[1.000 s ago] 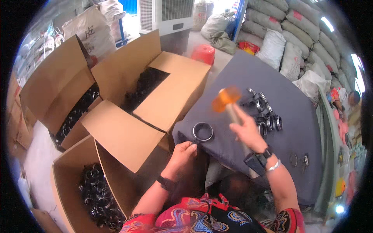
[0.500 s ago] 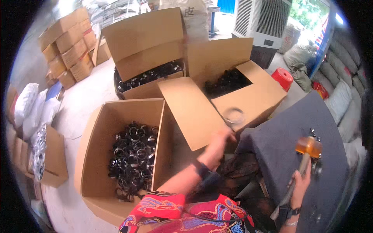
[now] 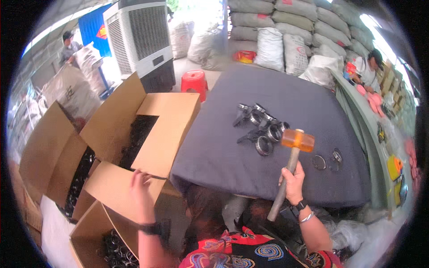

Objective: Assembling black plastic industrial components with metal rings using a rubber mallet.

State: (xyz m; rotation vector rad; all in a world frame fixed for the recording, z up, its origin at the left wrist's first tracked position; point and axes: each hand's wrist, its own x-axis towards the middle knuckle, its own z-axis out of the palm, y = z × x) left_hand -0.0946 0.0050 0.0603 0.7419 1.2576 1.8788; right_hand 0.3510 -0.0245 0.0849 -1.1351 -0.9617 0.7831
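Note:
My right hand (image 3: 292, 179) grips the wooden handle of a mallet (image 3: 298, 139) with an amber, see-through head, held over the dark cloth-covered table (image 3: 214, 134). My left hand (image 3: 142, 181) is raised at the flap of an open cardboard box (image 3: 165, 129); its fingers are loosely apart and nothing shows in them. Beyond the mallet, several black parts with shiny metal rings (image 3: 263, 145) lie in a loose cluster. A thin ring (image 3: 319, 162) and another ring piece (image 3: 337, 155) lie to the mallet's right.
Dark parts fill the box beside my left hand. A lower-left carton (image 3: 85, 230) holds ringed parts; another carton (image 3: 40, 147) stands farther left. Beyond are a red stool (image 3: 194, 83), an air cooler (image 3: 143, 35) and stacked sacks (image 3: 295, 22). Two people work in the background.
My view has swung right, bringing the whole table into sight. A ring seen near my left hand over the box is no longer visible there. The mallet stays in my right hand.

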